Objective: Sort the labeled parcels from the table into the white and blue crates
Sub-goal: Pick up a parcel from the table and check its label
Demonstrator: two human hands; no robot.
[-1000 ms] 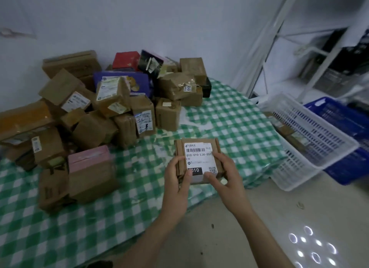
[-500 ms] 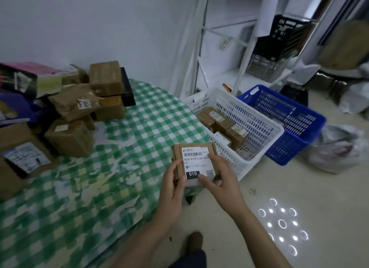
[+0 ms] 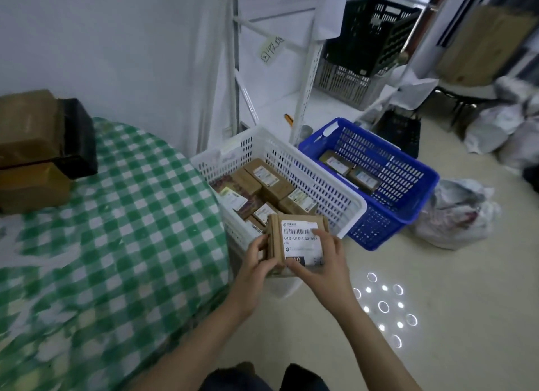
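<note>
The left grip (image 3: 256, 262) is curled round the left edge of a small brown parcel (image 3: 297, 246), fingers behind it and thumb at the front. The right grip (image 3: 325, 262) holds the opposite side, its thumb lying across the bottom of the white label and a fingertip resting by the barcode. Both are closed firmly on the parcel, which is held in the air, label up and tilted slightly. The label reads 010-010-L30-55, with a dark band below that is partly covered by the thumb.

The parcel hangs over the near corner of the white crate (image 3: 320, 180), just past the edge of the tabletop (image 3: 131, 230), which wears a green checked cloth. Several labeled brown parcels (image 3: 268, 180) already lie in the white crate. The blue crate (image 3: 379, 227) stands touching its far side on the floor and holds two parcels (image 3: 350, 172).

At the tabletop's far left, stacked brown boxes (image 3: 26, 134) sit against a black box (image 3: 78, 137). Behind the crates stands a white shelf rack (image 3: 306, 69) carrying a black crate (image 3: 376, 32) and a grey basket (image 3: 347, 81). White bags (image 3: 455, 212) slump on the floor beside the blue crate, and a ring of light spots (image 3: 382, 306) shows on the floor near the right forearm.
</note>
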